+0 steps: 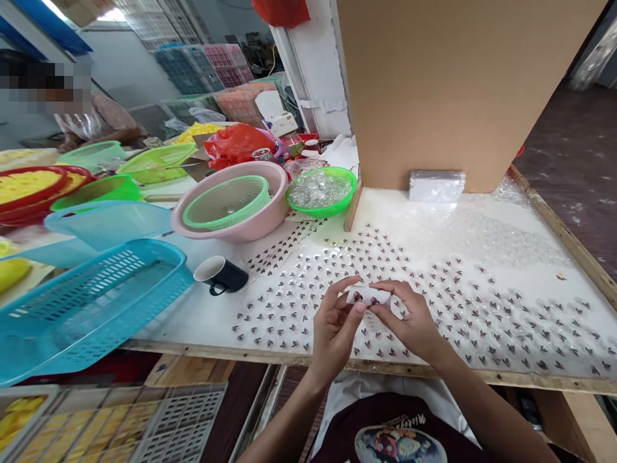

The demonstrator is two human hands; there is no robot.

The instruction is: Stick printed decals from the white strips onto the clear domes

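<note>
Between my hands, a small white strip (369, 296) printed with dark little figures is held bent into a curve above the table. My left hand (337, 315) grips its left end between thumb and fingers. At its other end, my right hand (405, 315) pinches the strip with thumb and forefinger. Under and around both hands, rows of small clear pieces with dark printed motifs (299, 296) cover the white table (193, 328). A dark mug (226, 275) with a white inside lies tipped on its side to the left.
A blue basket (96, 302) stands at the left edge. Behind the mug, a pink basin (231, 235) holds a green colander (226, 199). A green bowl (322, 209) contains clear pieces. A large cardboard sheet (448, 83) rises at the back. Another person (91, 119) is at far left.
</note>
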